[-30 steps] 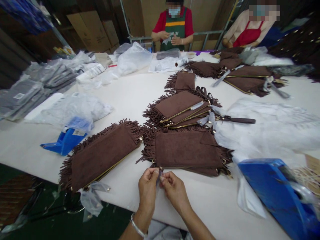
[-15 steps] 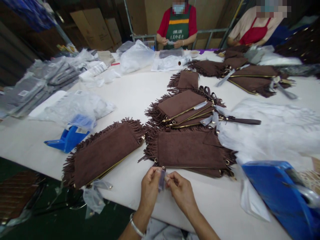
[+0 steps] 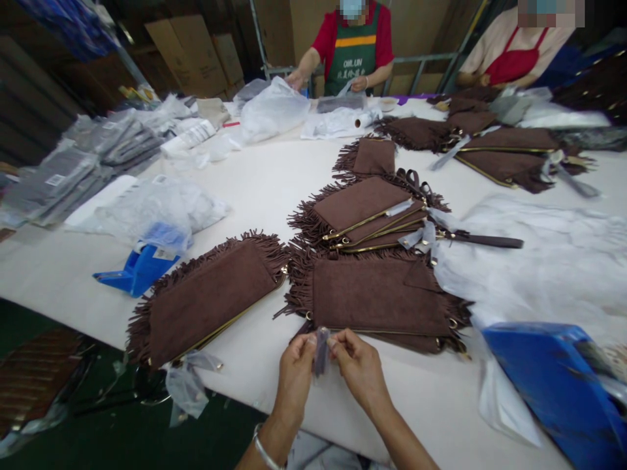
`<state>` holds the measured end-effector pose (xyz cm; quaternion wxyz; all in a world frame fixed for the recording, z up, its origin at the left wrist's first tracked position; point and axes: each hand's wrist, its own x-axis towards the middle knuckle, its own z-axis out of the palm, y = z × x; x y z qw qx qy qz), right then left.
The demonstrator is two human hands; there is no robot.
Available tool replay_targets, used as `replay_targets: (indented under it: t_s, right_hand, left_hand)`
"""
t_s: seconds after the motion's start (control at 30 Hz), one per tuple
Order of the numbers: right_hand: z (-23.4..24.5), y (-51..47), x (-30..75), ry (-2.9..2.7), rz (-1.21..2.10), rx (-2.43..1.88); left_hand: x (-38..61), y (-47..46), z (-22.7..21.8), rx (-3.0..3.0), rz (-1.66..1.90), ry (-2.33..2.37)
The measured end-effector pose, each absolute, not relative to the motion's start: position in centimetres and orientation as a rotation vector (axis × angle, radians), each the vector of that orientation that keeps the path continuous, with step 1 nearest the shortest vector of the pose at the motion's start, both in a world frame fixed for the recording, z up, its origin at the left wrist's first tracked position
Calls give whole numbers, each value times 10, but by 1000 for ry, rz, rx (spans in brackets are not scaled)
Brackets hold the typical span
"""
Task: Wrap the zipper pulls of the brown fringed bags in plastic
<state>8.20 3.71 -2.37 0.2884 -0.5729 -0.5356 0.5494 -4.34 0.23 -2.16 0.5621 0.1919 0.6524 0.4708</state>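
Between my two hands is a small dark strip wrapped in clear plastic (image 3: 321, 352), at the zipper edge of a brown fringed suede pouch (image 3: 379, 294). It looks like the pouch's zip pull. My left hand (image 3: 296, 365) pinches the strip from the left, thumb and forefinger together. From the right, my right hand (image 3: 361, 369) grips the plastic with its fingertips. The pouch lies flat, its gold zipper facing me, on top of another pouch. To the left lies a second brown pouch (image 3: 210, 300), with loose plastic wrapping (image 3: 189, 388) hanging from its zip end.
Behind my hands sits a stack of brown pouches (image 3: 365, 209). Blue tape dispensers stand at left (image 3: 140, 267) and right (image 3: 543, 385). White wrapping (image 3: 533, 261) covers the right side. Grey packets (image 3: 63, 173) are piled far left. Two people work across the table (image 3: 196, 173).
My hands still hold the wrapped strip, with the fingers slightly shifted and the dark strip more upright. Across the table, a co-worker's arm now reaches toward the plastic bag. The view has shifted slightly.
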Motion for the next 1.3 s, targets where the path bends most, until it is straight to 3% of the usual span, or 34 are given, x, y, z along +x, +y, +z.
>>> replay_targets:
  t_s: [0.73,1.3]
  right_hand:
    - [-20,21,72,-1331,1317,-1607]
    - [-45,27,66,-988,1500,-1545]
  left_hand:
    - [-28,20,-22,295,1340,1565]
    - [-20,18,-29,625,1249,1872]
